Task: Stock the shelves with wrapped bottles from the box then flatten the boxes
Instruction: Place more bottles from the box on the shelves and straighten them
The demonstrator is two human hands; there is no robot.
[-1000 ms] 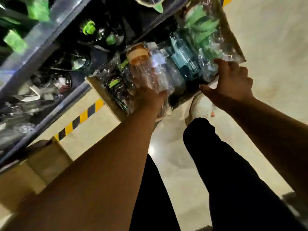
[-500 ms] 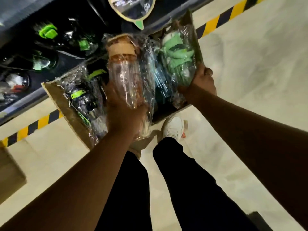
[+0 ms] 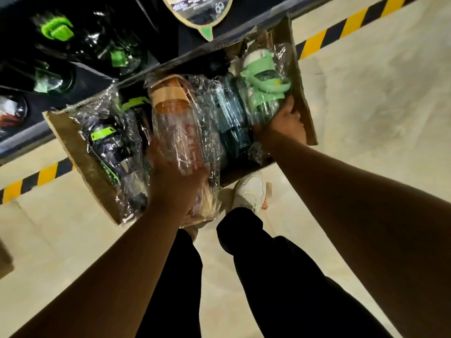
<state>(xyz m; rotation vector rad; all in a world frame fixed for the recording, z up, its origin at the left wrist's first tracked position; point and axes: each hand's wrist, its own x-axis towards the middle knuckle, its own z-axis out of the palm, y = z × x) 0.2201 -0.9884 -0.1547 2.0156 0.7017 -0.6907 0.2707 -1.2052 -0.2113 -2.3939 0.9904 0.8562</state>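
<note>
Our left hand (image 3: 175, 184) curls its fingers around the orange-capped bottle (image 3: 175, 123), held over the cardboard box (image 3: 303, 93) beside the shelf (image 3: 156, 67). Our right hand (image 3: 286, 123) touches the green bottle (image 3: 262, 91) inside the box. Its fingers are hidden, so we cannot tell their grip.
</note>
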